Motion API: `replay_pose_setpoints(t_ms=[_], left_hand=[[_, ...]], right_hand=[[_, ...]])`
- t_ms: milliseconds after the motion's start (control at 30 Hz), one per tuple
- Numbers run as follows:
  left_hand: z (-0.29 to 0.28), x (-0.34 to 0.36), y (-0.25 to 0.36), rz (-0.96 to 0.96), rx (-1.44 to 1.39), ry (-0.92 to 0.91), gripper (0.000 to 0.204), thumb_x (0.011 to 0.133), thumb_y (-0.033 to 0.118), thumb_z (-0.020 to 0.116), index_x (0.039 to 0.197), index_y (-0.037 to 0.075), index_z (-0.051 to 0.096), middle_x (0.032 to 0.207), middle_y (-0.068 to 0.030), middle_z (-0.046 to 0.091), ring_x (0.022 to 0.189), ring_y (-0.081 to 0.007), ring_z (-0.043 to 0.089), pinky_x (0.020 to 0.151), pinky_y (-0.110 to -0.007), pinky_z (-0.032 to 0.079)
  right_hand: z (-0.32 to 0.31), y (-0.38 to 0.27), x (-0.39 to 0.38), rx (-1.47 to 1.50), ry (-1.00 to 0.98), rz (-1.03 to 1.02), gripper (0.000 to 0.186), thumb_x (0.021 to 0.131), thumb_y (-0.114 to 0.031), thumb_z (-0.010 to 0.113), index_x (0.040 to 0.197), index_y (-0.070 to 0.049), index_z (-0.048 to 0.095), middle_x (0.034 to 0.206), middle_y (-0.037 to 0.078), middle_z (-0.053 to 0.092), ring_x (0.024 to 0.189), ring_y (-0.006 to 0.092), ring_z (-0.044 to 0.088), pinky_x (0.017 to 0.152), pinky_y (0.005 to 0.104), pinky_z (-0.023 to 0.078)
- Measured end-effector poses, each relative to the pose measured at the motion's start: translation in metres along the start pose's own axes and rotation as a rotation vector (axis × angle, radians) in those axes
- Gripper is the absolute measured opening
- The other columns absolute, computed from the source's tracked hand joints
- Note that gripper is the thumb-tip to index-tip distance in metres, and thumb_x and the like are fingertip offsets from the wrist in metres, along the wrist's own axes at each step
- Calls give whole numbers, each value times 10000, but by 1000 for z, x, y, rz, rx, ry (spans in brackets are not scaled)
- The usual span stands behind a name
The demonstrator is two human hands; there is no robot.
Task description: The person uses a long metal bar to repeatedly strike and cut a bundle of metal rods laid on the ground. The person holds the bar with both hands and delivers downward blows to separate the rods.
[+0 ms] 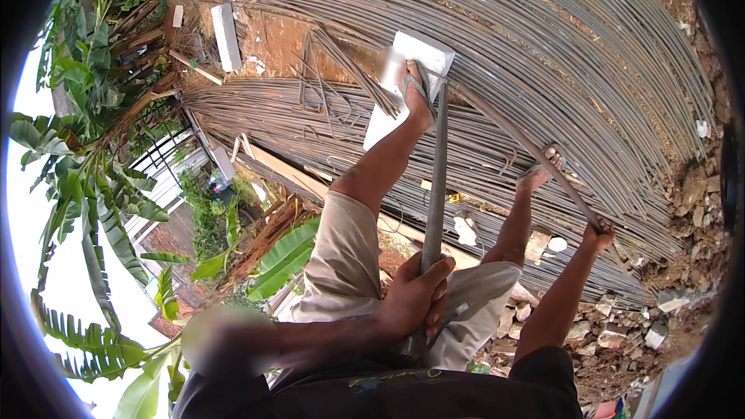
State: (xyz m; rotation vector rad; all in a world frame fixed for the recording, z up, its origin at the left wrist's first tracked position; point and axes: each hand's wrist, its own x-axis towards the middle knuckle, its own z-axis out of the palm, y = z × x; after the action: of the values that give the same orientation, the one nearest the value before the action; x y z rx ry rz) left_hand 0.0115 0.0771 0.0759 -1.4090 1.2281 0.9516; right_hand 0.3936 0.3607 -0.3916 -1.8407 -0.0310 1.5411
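You are outdoors, over a broad spread of long steel bars (574, 70) laid side by side on bare brown ground (268, 39), their lines bent by the wide lens. Banana plants (85, 178) fill the left side, with bright sky behind their leaves. Broken rubble (613, 334) and soil border the steel at the right and lower right. A pale plank (289, 174) runs slantwise along the near edge of the bars.

A white slab (425, 48) lies among the bars ahead of you, your left sandalled foot (417, 97) upon it; your right foot (539, 172) is on the steel. A smaller pale block (226, 37) lies farther left.

The grey pipe (436, 186) runs up from your torso to a far end just beside your left foot. The rusty rod (516, 133) slants from near that same end down to your right; you cannot tell whether they join.

Your left hand (417, 295) is wrapped around the grey pipe near its lower end. Your right hand (599, 233) grips the rusty rod, whose end pokes out past it.
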Motion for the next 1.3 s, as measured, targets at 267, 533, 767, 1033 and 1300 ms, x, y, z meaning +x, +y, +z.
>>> replay_pose_setpoints(t_ms=[267,533,767,1033,1300], left_hand=[[-72,18,-64,88,205,102,239,1050,280,594,1079,79,467,667,-22,486,422,-141,491,353,-352,441],[-106,0,-33,30,-22,-111,269,1046,298,625,1095,79,477,596,-17,475,408,-123,454,346,-332,380],[-82,-12,-16,39,-75,-57,252,1033,247,619,1141,66,480,601,-26,488,411,-143,474,358,-352,404],[5,-3,52,88,-591,-137,187,912,95,607,1035,-17,522,658,-109,537,510,-223,577,413,-419,478],[-60,-21,45,79,-216,-155,195,958,100,596,995,-92,584,721,-169,607,532,-264,634,419,-461,512]], right_hand=[[79,-17,-208,4,44,-173,239,1040,-186,494,853,-68,403,661,61,392,651,273,499,731,490,515],[153,-36,-250,27,-124,-189,335,1040,-144,567,734,-77,449,640,49,412,635,263,469,717,486,514],[108,-26,-273,-37,-114,-221,268,1058,-211,497,850,-47,453,709,101,483,719,309,557,822,515,565],[-23,16,-342,90,478,-161,290,957,-273,617,789,-101,454,720,58,491,708,275,565,805,489,561],[13,-1,-342,52,225,-38,316,1030,-311,555,802,-94,538,714,63,545,748,268,596,858,515,548]])
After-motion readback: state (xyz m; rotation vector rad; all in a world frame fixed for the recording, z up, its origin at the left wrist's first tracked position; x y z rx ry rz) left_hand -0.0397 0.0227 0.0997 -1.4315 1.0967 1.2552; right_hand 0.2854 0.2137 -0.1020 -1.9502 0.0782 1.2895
